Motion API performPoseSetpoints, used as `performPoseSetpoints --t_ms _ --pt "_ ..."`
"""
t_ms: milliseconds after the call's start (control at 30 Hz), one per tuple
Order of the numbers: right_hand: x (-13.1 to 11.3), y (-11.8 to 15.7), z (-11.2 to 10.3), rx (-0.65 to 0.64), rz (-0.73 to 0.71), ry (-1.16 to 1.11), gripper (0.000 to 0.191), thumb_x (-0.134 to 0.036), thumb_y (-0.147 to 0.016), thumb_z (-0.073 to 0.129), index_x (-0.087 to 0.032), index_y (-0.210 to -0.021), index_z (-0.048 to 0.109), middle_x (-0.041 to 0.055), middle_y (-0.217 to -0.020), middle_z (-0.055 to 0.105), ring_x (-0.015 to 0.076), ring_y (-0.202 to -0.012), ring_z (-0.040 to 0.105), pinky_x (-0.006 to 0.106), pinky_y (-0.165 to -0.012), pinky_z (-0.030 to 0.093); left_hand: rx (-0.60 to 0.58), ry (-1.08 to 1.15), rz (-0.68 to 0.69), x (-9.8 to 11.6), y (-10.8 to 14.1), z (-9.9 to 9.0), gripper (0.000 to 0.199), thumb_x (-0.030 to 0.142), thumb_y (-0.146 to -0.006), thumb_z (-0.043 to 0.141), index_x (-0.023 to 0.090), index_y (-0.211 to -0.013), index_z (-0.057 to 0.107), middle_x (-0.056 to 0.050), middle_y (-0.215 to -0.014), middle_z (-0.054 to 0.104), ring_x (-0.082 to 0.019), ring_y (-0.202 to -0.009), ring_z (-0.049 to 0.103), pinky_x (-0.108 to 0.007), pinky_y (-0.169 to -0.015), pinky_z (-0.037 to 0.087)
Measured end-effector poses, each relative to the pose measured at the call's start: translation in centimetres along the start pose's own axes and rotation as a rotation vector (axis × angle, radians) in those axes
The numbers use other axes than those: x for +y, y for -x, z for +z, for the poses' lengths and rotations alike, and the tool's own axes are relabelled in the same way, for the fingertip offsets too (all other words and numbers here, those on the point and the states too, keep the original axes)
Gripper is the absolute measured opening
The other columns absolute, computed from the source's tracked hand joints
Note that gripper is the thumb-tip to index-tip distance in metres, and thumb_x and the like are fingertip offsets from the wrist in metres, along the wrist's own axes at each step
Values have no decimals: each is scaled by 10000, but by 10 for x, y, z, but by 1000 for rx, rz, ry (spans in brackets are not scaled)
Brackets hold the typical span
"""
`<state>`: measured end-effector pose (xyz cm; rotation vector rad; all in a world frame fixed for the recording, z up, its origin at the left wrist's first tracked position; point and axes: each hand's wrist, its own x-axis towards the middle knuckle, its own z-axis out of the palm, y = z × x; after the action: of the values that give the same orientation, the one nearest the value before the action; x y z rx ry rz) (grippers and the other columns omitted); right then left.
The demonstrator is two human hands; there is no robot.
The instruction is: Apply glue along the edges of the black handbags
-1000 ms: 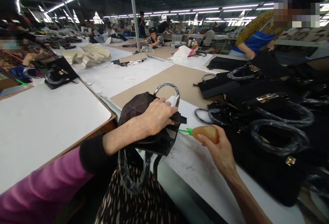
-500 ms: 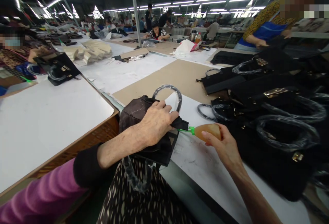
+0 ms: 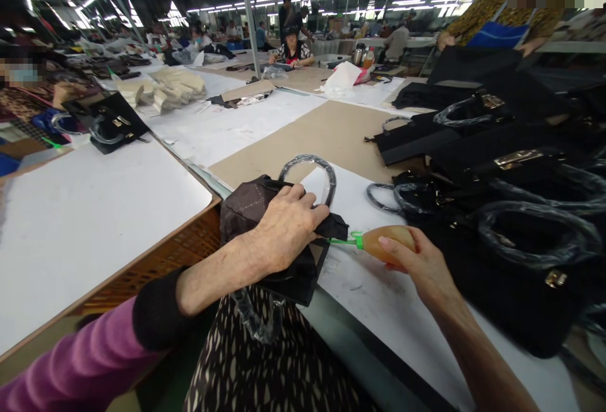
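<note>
My left hand [image 3: 291, 226] is closed on a black handbag [image 3: 296, 282] at the table's edge, its fingers gripping the fabric near the opening. Brown lining [image 3: 243, 207] bulges out of the bag on the left. One plastic-wrapped handle [image 3: 310, 159] arches up behind my fingers, and another wrapped handle [image 3: 258, 320] hangs over my patterned lap. In my right hand [image 3: 416, 257] is an amber glue bottle [image 3: 386, 245] lying sideways. Its thin green nozzle [image 3: 345, 241] points left, with the tip at the bag's edge under a black flap [image 3: 334, 227]. My left hand hides where the tip ends.
Several black handbags [image 3: 511, 273] with wrapped handles are heaped on the right. A co-worker in a blue apron [image 3: 497, 33] handles black material beyond them. At left, another person sits by a handbag [image 3: 111, 122] on a white table [image 3: 95, 210]. Cream pieces [image 3: 165, 90] lie farther back.
My right hand has moved slightly right with the glue bottle, showing more of the nozzle. The left hand keeps its grip. The co-worker at right has spread a black piece out between both hands.
</note>
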<state>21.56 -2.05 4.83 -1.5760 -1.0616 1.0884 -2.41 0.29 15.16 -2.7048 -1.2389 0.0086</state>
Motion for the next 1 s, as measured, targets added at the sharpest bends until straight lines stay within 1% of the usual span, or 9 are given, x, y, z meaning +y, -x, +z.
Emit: performPoseSetpoints --t_ms 167,333,533,800,1000 --pt "1 3 0 -10 18 4 423 -423 -644 729 -166 -949 588 70 -861 615 264 -760 597 340 -524 545 -1 -6 1 1 2 1 208 310 -773 637 176 -900 540 -65 -912 562 -237 -901 453 -364 -757 377" --pt "0 4 -6 -54 95 -16 413 -437 -659 718 -166 -950 610 76 -873 635 262 -767 601 327 -527 529 4 -12 11 2 6 3 214 303 -772 635 173 -909 535 -66 -919 561 -245 -908 453 -369 -754 379" --pt "4 1 -3 -36 107 -59 424 -442 -635 737 -166 -934 618 81 -865 636 266 -741 605 333 -505 520 7 -29 3 3 6 4 208 300 -777 626 179 -920 535 -64 -922 560 -243 -907 454 -367 -751 379" --pt "10 7 -3 -93 149 -102 456 -449 -627 740 -156 -957 620 88 -853 633 252 -720 591 310 -479 503 1 -28 13 4 7 4 191 280 -779 616 175 -919 540 -63 -913 560 -244 -896 452 -369 -749 378" --pt "11 13 -5 -146 169 -113 474 -464 -635 741 -156 -974 616 96 -888 639 267 -770 593 305 -503 500 29 -27 26 3 9 8 178 278 -783 605 174 -913 542 -59 -912 554 -249 -892 448 -373 -751 377"
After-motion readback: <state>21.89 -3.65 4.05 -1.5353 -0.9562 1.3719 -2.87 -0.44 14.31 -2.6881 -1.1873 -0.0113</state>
